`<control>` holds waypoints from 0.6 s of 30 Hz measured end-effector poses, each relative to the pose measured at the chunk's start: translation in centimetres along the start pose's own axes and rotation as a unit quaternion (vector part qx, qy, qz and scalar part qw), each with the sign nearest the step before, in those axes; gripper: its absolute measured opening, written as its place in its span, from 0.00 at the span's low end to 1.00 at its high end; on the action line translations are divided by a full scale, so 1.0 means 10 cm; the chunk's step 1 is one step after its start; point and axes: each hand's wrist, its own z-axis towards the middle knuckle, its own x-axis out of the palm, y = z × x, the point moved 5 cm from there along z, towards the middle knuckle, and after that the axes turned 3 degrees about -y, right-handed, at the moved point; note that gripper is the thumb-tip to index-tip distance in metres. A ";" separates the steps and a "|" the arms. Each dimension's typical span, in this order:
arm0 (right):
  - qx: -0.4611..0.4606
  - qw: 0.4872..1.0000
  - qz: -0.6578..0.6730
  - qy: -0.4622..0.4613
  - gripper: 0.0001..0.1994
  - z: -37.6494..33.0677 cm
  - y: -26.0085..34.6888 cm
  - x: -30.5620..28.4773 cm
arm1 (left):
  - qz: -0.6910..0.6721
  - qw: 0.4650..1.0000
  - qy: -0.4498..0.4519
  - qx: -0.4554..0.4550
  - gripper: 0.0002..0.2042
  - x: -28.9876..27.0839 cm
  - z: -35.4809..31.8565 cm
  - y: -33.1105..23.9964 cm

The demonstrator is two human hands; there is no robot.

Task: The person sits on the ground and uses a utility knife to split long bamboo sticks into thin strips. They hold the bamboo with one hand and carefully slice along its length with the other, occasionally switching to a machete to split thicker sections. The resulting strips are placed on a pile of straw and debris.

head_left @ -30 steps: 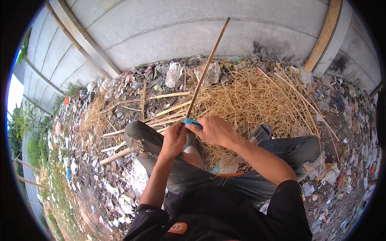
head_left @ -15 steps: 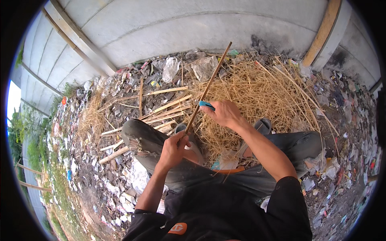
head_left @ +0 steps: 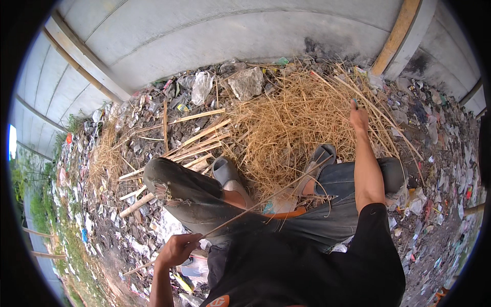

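Thin stick (head_left: 266, 197): gripped at near end by closed left hand (head_left: 176, 249), slanting up across lap toward grey sandal (head_left: 319, 156). Right hand (head_left: 359, 118): extended over straw pile (head_left: 302, 117), fingers curled around small blue tool (head_left: 354, 104).

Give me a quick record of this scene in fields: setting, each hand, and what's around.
setting: littered ground beside a grey concrete wall
posture: person seated, knees bent, grey slip-on shoes
left hand: grip closed on a long thin tan stick lying across the lap
right hand: stretched out over a heap of dry yellow straw, holding a small blue-handled tool
nearby: split pale wooden slats
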 end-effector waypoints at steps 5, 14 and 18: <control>-0.129 0.985 0.099 -0.062 0.40 -0.01 0.23 0.23 | -0.156 0.972 -0.149 -0.092 0.18 0.17 0.39 -0.06; -0.419 0.878 0.065 0.223 0.38 -2.10 2.11 0.40 | -0.270 0.931 -0.238 0.059 0.16 0.20 1.57 -0.76; -0.476 0.829 0.025 0.292 0.41 -2.86 2.17 0.36 | -0.198 0.948 -0.233 0.093 0.16 0.16 1.75 -0.90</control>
